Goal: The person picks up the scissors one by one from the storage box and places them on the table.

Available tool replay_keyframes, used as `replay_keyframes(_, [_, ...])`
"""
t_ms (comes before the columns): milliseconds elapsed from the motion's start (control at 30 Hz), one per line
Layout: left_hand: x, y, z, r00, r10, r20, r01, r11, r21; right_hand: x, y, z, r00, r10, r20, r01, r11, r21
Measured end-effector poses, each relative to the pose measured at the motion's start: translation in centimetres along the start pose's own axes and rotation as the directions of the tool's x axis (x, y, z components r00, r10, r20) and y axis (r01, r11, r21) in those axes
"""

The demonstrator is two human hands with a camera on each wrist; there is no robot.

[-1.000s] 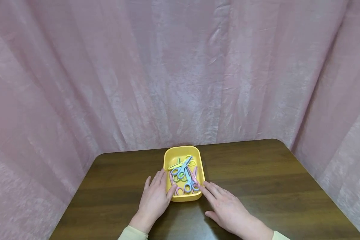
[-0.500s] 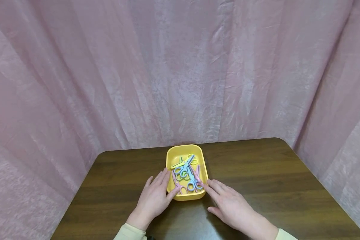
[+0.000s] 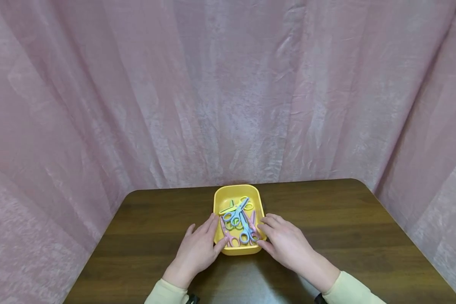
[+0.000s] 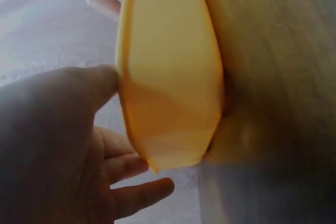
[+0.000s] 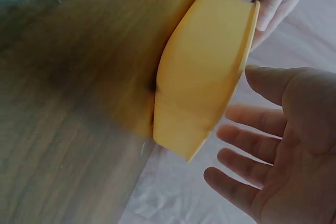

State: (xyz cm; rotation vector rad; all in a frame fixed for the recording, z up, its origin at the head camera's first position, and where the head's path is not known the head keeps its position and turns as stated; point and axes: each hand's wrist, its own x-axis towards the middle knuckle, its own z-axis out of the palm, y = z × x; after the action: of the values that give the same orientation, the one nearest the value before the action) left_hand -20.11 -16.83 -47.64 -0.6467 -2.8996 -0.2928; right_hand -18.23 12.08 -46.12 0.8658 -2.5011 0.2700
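Observation:
A yellow plastic tray (image 3: pixel 241 251) rests on the table, holding several pairs of children's scissors. Among them are blue scissors (image 3: pixel 245 222) in the middle, pink scissors (image 3: pixel 224 228) at the left and yellow scissors (image 3: pixel 226 210) farther back. My left hand (image 3: pixel 195 252) lies along the tray's left side, fingers extended, thumb over the near left corner. On the opposite side, my right hand (image 3: pixel 289 245) has its fingertips at the right rim and its thumb at the near right corner. In the right wrist view, the fingers (image 5: pixel 252 142) are spread and gently bent beside the tray.
The dark brown wooden table (image 3: pixel 357 236) extends to both sides of the tray, with rounded far corners. A pink curtain (image 3: pixel 228 93) hangs behind the table's far edge and around the sides.
My right thumb has come up to the tray's near right corner, and the right fingers have shifted along the rim. My left hand stays at the left side; the scissors lie as before.

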Motion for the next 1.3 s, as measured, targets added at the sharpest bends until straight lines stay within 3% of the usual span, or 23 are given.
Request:
replay_keyframes(167, [0.2, 0.2, -0.4, 1.000, -0.008, 0.010, 0.007, 0.999, 0.033, 1.2, 0.4, 0.8, 0.999, 0.038, -0.007, -0.038, 0.999, 0.004])
replay_keyframes(500, [0.1, 0.4, -0.6, 1.000, -0.014, 0.022, 0.013, 0.998, 0.053, 2.6, 0.1, 2.0, 0.993, 0.105, 0.059, -0.108, 0.993, 0.043])
replay_keyframes(1100, [0.1, 0.2, -0.5, 1.000, -0.005, 0.002, 0.005, 0.998, 0.060, 3.2, 0.2, 3.6, 0.993, 0.118, -0.014, -0.118, 0.993, 0.019])
replay_keyframes(1300, [0.0, 0.3, -0.5, 1.000, -0.003, 0.002, 0.003, 0.999, 0.043, 3.4, 0.2, 4.1, 0.994, 0.078, -0.079, -0.078, 0.997, 0.008])
